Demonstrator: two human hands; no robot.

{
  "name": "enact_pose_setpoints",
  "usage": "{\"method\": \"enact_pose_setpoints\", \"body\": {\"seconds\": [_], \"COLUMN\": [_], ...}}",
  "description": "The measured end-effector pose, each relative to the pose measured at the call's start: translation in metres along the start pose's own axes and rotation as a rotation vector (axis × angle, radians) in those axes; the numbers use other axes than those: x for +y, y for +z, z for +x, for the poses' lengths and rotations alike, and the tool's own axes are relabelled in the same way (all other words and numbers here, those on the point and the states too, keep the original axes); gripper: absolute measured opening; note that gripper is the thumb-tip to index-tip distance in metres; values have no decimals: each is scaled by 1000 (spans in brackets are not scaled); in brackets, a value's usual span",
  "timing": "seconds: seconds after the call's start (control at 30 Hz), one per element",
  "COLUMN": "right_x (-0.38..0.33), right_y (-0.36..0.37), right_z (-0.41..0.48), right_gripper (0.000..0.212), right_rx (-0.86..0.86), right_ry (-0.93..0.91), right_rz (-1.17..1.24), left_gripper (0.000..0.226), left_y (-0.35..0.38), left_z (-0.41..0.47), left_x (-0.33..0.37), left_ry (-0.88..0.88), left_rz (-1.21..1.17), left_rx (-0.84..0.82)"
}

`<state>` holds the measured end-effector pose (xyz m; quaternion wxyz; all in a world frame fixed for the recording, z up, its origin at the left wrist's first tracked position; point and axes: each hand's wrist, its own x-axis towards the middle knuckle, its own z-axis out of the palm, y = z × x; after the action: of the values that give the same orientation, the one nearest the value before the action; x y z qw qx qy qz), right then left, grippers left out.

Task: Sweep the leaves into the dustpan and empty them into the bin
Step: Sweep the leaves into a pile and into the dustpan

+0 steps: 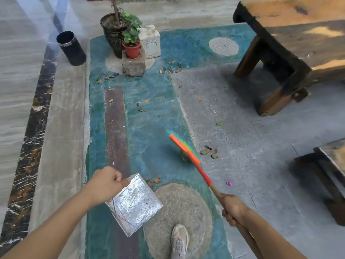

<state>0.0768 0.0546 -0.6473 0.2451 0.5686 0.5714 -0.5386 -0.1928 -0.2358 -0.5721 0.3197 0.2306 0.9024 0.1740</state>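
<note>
My left hand (105,186) grips the handle of a metal dustpan (134,204), which hangs above the floor in the lower middle. My right hand (233,209) is shut on the wooden handle of a broom whose orange and green head (183,146) rests on the floor ahead. A small pile of dry leaves (209,151) lies just right of the broom head. A few leaves (154,181) sit beside the dustpan's far corner. More leaves (170,69) are scattered near the plants. A black cylindrical bin (71,48) stands at the far left.
A large dark pot with a tree (113,32) and a small red pot (131,49) on stone blocks stand at the back. A heavy wooden table (280,58) fills the right. A low bench (328,171) sits at the right edge. My shoe (179,240) is below.
</note>
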Motion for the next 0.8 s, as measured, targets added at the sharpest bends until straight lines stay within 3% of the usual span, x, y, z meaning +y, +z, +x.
{"method": "enact_pose_setpoints", "body": {"seconds": [0.23, 0.37, 0.43, 0.6, 0.7, 0.8], "right_x": [-23, -44, -54, -70, -69, -70], "right_y": [-99, -138, -142, -121, -93, -68], "right_z": [46, 99, 120, 131, 116, 101], "right_gripper": [43, 24, 20, 39, 12, 48], "right_rx": [172, 251, 265, 310, 220, 184], "right_ry": [21, 69, 101, 138, 153, 169], "right_rz": [-2, -30, -15, 61, -39, -91], "left_gripper": [60, 60, 61, 58, 59, 59], "left_y": [-7, -2, 0, 1, -7, -20], "left_z": [89, 137, 152, 193, 209, 219], "left_x": [90, 132, 145, 177, 187, 188], "left_ry": [66, 137, 162, 263, 308, 328], "left_rz": [105, 118, 132, 224, 269, 282], "left_rx": [33, 34, 30, 27, -7, -59]}}
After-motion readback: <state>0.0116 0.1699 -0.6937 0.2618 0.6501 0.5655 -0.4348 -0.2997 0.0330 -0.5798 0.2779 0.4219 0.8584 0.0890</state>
